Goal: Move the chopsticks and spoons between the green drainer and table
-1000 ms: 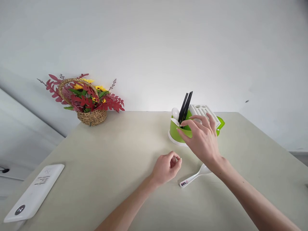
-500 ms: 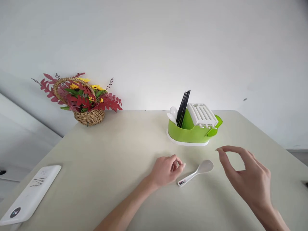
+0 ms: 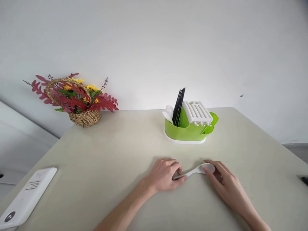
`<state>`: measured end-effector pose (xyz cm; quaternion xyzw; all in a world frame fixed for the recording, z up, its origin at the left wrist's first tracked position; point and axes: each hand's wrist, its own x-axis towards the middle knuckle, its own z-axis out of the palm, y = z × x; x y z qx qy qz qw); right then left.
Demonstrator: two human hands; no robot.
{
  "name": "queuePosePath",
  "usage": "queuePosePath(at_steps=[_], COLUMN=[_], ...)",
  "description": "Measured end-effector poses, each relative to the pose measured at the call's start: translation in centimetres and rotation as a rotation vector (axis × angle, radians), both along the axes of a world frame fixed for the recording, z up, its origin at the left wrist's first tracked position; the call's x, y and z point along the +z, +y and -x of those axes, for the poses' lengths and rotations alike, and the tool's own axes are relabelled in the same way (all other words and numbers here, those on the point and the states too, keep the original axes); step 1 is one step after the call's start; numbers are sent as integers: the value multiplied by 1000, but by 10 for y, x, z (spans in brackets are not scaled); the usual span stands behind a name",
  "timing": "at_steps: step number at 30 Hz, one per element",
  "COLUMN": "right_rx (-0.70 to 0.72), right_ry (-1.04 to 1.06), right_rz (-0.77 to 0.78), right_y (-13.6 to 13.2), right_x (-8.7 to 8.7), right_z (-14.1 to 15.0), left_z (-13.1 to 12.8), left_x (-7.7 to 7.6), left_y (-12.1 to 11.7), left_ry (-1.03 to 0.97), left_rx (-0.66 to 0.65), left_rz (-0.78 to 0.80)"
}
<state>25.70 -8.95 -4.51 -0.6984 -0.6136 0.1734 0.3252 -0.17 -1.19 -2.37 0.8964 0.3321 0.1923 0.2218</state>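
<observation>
A white rice spoon (image 3: 195, 170) lies across the front middle of the table between my two hands. My left hand (image 3: 166, 175) is closed on the end of its handle, thumb in front and fingers behind. At the bowl end, my right hand (image 3: 222, 181) pinches the rim, with the thumb over the bowl and the fingers behind. Behind my hands stands a green utensil holder (image 3: 179, 132) on a white base. Black chopsticks (image 3: 178, 107) and white spoons (image 3: 169, 113) lean in its left part, and a white slotted rack covers its right part.
A wicker basket (image 3: 85, 118) of red leaves and yellow flowers stands at the back left. On the left edge lies a flat white device (image 3: 30, 195) with a round dark knob. A dark object (image 3: 305, 180) sits at the far right edge. The wall rises behind the table.
My right hand has come down and left onto the spoon's bowl. My left hand has closed on the handle end. The whole view has shifted slightly.
</observation>
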Motion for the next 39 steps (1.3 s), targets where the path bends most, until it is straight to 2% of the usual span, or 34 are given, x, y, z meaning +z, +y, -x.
queuePosePath(at_steps=[4,9,13,18,20,23,27,30,36,39], right_rx=[112,144,90,7,-12,-21,-29,-18,-134,-112], right_ry=[19,65,149,281,345,393,298,125,-270,-382], right_rz=[-69,-41,-46,69,62,-22,-138,-279,-769,-875], right_y=[2,-4,-14,-27,-28,-24,-8,7,42,64], right_x=[-3,2,12,27,34,46,65,84,139,160], right_z=[6,10,21,34,37,40,48,53,53,51], left_z=[1,4,5,5,5,6,8,10,11,10], left_x=[0,-1,2,7,9,12,14,12,10,11], left_y=[1,2,3,4,4,3,4,5,10,10], left_ry=[-4,32,-28,-147,-183,-237,-311,-394,-546,-533], left_rx=[-15,-75,-66,46,78,111,151,188,325,313], left_rz=[6,-35,30,127,167,230,325,413,538,538])
